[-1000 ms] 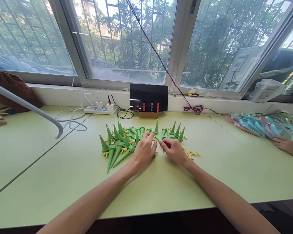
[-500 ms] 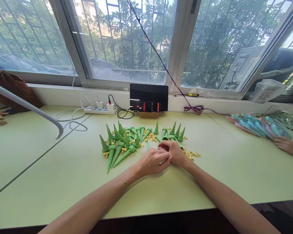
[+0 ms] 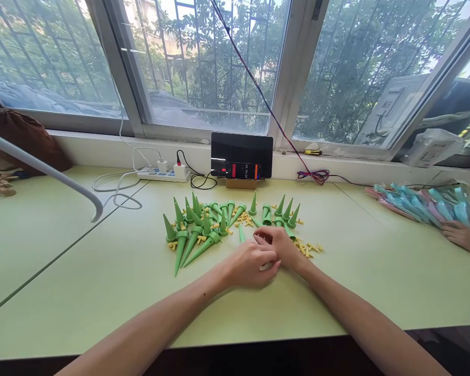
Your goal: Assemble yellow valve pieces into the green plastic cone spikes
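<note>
My left hand (image 3: 253, 262) and my right hand (image 3: 281, 245) meet in the middle of the pale green table (image 3: 102, 271), fingers curled and pressed together. A green cone spike (image 3: 242, 233) sticks out from behind my left hand towards the window. What the fingers hold is mostly hidden. Just beyond my hands lies a heap of green cone spikes (image 3: 198, 227), some standing, some lying flat. Small yellow plastic pieces (image 3: 308, 247) are scattered to the right of my right hand.
A black tablet and a phone (image 3: 242, 169) stand against the window sill. A power strip with white cables (image 3: 162, 175) lies to the left. Another person's hand (image 3: 460, 236) rests by blue and pink packets (image 3: 415, 203) at far right. A white tube (image 3: 43, 169) crosses the left.
My hands drew back from the heap towards me and closed together. My left hand came over beside the right. The view shifted slightly.
</note>
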{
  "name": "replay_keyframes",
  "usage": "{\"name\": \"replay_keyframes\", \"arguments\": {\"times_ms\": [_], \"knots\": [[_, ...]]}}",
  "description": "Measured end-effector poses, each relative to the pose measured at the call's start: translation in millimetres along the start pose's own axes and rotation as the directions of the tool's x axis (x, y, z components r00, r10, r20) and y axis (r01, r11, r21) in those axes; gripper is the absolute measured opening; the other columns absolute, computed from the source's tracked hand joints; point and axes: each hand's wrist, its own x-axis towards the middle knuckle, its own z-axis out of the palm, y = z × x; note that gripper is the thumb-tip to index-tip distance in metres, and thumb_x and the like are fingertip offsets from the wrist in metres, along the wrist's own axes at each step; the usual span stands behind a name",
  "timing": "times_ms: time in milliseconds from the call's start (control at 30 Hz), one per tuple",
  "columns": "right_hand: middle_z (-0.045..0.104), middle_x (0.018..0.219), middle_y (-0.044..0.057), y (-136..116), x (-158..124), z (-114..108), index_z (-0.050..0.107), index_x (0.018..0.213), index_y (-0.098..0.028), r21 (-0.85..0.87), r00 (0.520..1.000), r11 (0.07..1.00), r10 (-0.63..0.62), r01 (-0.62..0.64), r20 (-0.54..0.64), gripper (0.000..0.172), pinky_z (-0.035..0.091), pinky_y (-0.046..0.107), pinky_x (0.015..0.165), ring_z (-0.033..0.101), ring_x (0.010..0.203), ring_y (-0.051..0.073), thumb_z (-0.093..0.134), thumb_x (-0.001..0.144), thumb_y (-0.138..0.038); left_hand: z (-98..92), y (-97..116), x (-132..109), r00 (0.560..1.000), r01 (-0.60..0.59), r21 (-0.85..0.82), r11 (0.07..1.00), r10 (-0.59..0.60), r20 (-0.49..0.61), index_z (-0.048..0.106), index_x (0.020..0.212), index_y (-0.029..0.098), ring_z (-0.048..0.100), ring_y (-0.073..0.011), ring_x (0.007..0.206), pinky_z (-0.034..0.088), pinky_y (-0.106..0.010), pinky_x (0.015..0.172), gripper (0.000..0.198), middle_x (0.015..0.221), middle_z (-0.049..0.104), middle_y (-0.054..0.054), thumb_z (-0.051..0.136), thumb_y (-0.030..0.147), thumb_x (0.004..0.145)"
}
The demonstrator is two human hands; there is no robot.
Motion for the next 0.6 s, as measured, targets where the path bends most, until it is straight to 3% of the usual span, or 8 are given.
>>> {"name": "replay_keyframes", "arguments": {"times_ms": [133,333,433,600], "knots": [[0.068,0.071,0.003,1.3,0.6,2.4,0.071,0.085,-0.016,-0.012,0.997,1.000,-0.001,0.000,-0.083,0.018,0.043,0.025,0.060,0.056,0.061,0.014,0.056,0.089,-0.024,4.5,0.5,-2.5,0.998,-0.065,-0.029,0.997,0.064,-0.027,0.040,0.056,0.021,0.038,-0.0122,0.050,0.027,-0.030,0.054,0.032,0.052,0.048,0.000,0.050,0.024,0.086],[0.071,0.080,0.005,-1.9,6.4,2.4,0.071,0.090,-0.016,-0.153,0.969,0.986,-0.106,0.073,-0.221,0.019,0.045,0.027,0.065,0.057,0.064,0.015,0.054,0.092,-0.023,15.0,-6.5,-3.7,0.993,-0.108,0.017,0.994,0.109,-0.053,0.040,0.055,0.020,0.032,-0.0097,0.045,0.028,-0.029,0.051,0.026,0.049,0.049,0.003,0.055,0.020,0.076],[0.072,0.085,0.005,-5.4,13.2,4.0,0.072,0.095,-0.017,-0.216,0.976,0.967,-0.166,0.132,-0.145,0.017,0.046,0.028,0.071,0.060,0.070,0.016,0.055,0.092,-0.019,17.2,-8.3,-4.1,0.989,-0.133,0.006,0.991,0.133,-0.057,0.041,0.053,0.020,0.033,-0.0094,0.044,0.028,-0.028,0.049,0.025,0.045,0.047,0.003,0.055,0.018,0.073],[0.071,0.095,0.007,-12.1,39.7,9.2,0.072,0.103,-0.017,-0.313,0.989,0.939,-0.148,0.143,0.006,0.020,0.045,0.028,0.076,0.062,0.076,0.017,0.055,0.092,-0.013,13.4,-4.0,-4.5,0.989,-0.149,-0.067,0.987,0.149,-0.009,0.049,0.058,0.020,0.042,-0.0093,0.044,0.034,-0.026,0.050,0.018,0.049,0.055,0.003,0.056,0.017,0.074]]}}
